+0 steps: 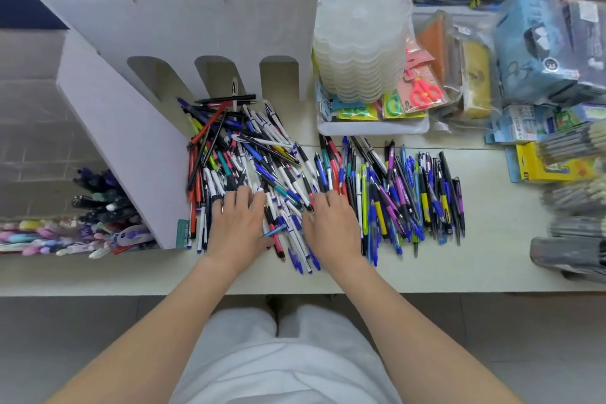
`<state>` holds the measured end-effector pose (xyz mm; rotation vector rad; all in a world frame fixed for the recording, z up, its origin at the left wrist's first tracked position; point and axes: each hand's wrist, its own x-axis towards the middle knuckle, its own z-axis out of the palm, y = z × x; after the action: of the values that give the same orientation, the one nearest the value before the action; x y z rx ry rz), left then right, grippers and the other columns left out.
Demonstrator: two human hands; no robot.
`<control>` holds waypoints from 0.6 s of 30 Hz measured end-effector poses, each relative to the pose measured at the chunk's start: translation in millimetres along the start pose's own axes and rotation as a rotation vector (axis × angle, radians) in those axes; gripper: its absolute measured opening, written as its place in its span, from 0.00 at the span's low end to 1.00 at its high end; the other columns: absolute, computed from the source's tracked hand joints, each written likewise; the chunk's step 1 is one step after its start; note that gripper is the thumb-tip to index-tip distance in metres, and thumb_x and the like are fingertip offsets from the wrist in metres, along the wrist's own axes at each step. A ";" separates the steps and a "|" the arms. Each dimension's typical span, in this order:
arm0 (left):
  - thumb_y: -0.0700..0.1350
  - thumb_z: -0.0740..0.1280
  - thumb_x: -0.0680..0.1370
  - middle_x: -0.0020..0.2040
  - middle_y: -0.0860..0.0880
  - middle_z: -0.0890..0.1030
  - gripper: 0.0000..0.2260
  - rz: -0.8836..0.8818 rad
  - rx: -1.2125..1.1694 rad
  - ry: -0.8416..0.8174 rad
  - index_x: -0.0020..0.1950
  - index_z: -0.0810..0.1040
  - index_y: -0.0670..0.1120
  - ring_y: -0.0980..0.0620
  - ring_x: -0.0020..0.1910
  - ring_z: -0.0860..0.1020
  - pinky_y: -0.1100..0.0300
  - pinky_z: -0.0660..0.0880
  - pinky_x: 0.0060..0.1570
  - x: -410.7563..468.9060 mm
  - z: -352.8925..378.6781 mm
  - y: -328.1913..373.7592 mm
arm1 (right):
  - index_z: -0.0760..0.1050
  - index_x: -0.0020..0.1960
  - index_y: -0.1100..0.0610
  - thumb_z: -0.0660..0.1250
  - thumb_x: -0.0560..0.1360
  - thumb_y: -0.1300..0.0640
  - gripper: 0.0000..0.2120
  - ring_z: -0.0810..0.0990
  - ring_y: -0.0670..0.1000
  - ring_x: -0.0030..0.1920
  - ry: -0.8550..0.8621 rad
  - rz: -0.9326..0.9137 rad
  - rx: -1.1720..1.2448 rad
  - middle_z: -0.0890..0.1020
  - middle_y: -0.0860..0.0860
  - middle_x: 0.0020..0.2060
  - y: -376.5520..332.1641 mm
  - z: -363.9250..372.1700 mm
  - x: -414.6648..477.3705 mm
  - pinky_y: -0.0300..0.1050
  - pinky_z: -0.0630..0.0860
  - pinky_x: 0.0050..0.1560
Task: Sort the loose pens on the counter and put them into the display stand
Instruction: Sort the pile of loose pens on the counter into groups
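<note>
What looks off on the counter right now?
Only the left pen heap: a criss-cross tangle piled against the display stand, unlike the right batch, which lies roughly parallel. The left hand and right hand rest flat on the tangle. Nothing looks spilled or broken.

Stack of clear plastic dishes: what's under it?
Packs of children's scissors, pink and green, stick out from beneath the stack of clear plastic dishes, all lying in a white tray. How many packs there are, and whatever lies right under the stack, is covered.
</note>
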<state>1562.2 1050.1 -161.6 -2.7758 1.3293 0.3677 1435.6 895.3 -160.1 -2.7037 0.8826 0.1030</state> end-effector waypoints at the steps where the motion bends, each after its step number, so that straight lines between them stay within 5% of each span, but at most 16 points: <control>1: 0.67 0.81 0.63 0.57 0.46 0.71 0.37 0.003 0.006 -0.007 0.63 0.74 0.47 0.43 0.54 0.72 0.46 0.73 0.54 -1.4 -1.6 -1.5 | 0.77 0.63 0.58 0.69 0.82 0.47 0.16 0.78 0.54 0.52 -0.051 -0.020 0.022 0.80 0.53 0.52 -1.4 3.9 -4.5 0.49 0.80 0.53; 10: 0.58 0.73 0.79 0.54 0.46 0.76 0.16 -0.085 -0.046 -0.101 0.55 0.76 0.47 0.43 0.50 0.78 0.51 0.71 0.43 -11.3 -5.6 -3.2 | 0.74 0.62 0.62 0.63 0.80 0.34 0.30 0.76 0.58 0.53 -0.248 0.012 -0.235 0.78 0.58 0.53 -40.8 26.8 -17.1 0.51 0.74 0.54; 18: 0.60 0.63 0.85 0.56 0.47 0.78 0.16 -0.151 -0.034 -0.142 0.60 0.74 0.47 0.44 0.46 0.82 0.54 0.70 0.36 -14.2 -11.4 -7.1 | 0.74 0.64 0.63 0.67 0.80 0.64 0.13 0.83 0.56 0.57 -0.401 0.020 -0.281 0.81 0.58 0.57 -63.4 22.0 -8.6 0.47 0.80 0.50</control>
<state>1561.3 1063.9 -147.6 -2.7937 1.0853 0.5713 1466.4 955.4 -163.6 -2.7699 0.8190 0.7971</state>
